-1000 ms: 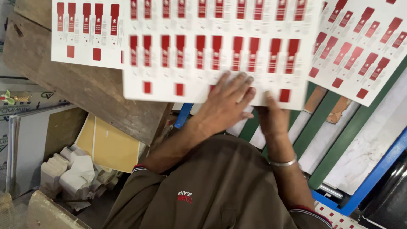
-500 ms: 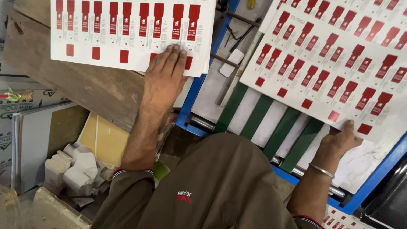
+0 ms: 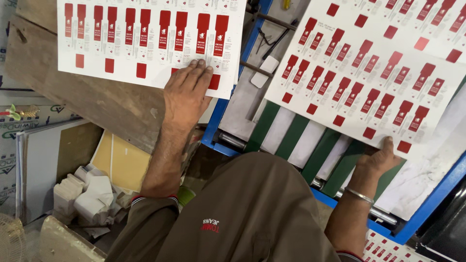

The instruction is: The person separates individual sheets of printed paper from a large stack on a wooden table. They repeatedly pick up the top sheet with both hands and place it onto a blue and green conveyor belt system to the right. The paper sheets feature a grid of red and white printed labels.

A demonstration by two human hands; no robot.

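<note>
- Left hand (image 3: 187,94): lying flat, fingers spread and pressing on the lower edge of a printed sheet (image 3: 145,39) (white card with rows of red label shapes), which is resting on the wooden board (image 3: 97,104) at the left.
- Right hand (image 3: 377,160): pinching the near edge of a second printed sheet (image 3: 369,68), thumb on top, fingers hidden beneath; this sheet is hanging tilted over the blue-framed feed table (image 3: 221,119).
- Progress, as judged: one sheet is lying placed on the board, one is being carried over the machine; neither sheet is lying square on the green-and-white belts (image 3: 291,136) yet.
- Metal bangle (image 3: 358,195): sitting on the right wrist.
- More printed sheets (image 3: 388,245): showing at the lower right corner, beyond the blue frame.
- Surroundings: yellow board (image 3: 119,162) and a heap of folded white cartons (image 3: 82,194) are lying below the wooden board's near edge.
- In the way: metal rods and a small white block (image 3: 264,73) are sitting at the far end of the feed table (just beside the tilted sheet's left corner).
</note>
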